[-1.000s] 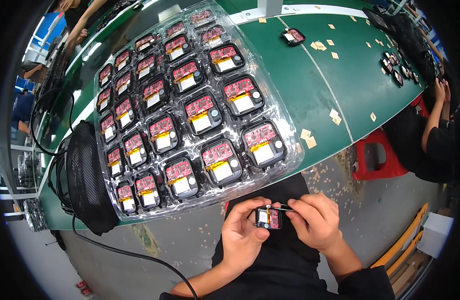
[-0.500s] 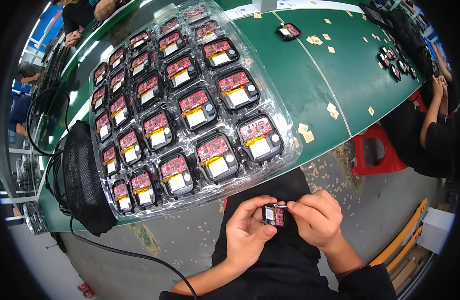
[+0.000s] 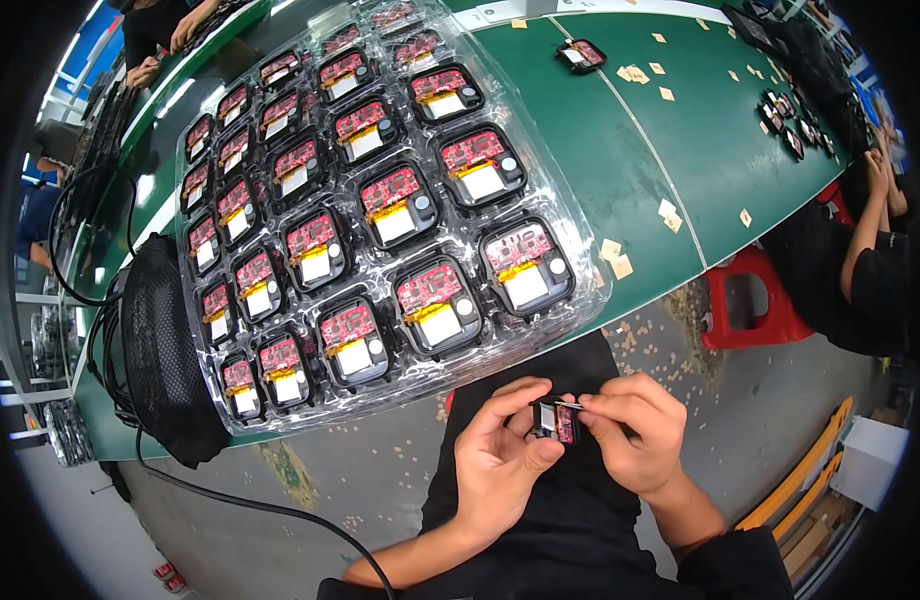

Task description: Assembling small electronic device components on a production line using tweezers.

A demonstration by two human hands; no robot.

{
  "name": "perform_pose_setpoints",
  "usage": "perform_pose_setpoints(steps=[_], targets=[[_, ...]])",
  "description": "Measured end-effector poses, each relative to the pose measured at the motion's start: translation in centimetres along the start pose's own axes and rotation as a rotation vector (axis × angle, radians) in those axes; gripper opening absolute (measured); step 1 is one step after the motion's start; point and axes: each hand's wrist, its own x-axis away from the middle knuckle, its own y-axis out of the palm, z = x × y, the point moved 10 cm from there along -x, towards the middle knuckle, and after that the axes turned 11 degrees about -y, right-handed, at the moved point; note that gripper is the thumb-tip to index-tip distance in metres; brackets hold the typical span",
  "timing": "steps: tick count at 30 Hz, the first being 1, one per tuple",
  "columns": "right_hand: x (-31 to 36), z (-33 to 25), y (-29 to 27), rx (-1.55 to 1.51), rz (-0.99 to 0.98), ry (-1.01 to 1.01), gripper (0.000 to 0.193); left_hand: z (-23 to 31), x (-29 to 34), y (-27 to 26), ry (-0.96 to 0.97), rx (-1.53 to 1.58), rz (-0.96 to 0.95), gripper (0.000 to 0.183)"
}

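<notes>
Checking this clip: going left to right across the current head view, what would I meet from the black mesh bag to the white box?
Black mesh bag, left hand, small black-framed device with a red board, right hand, red stool, white box.

Big green surface (image 3: pixel 580 150), little tan scraps (image 3: pixel 622 267) scattered over it and the grey floor (image 3: pixel 210 540) too. There's a red stool (image 3: pixel 783 318) by the edge, plus a white box (image 3: pixel 870 462) way off right.
</notes>
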Motion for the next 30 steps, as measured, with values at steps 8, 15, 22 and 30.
perform_pose_setpoints(steps=[8,15,22,30], targets=[[0.1,0.6,0.0,-0.059,0.019,0.091,0.018,-0.2,0.0,0.3,0.000,-0.006,0.015,0.052],[-0.2,-1.3,0.4,0.179,-0.043,-0.150,0.026,-0.6,0.1,-0.9,-0.012,-0.033,0.071,0.053],[-0.6,-2.5,0.4,0.309,-0.017,-0.274,0.030,0.4,-0.1,-0.6,0.007,-0.061,0.054,0.056],[-0.1,-2.8,0.1,0.329,0.020,-0.311,0.028,0.4,0.1,-0.5,0.009,-0.050,0.047,0.054]])
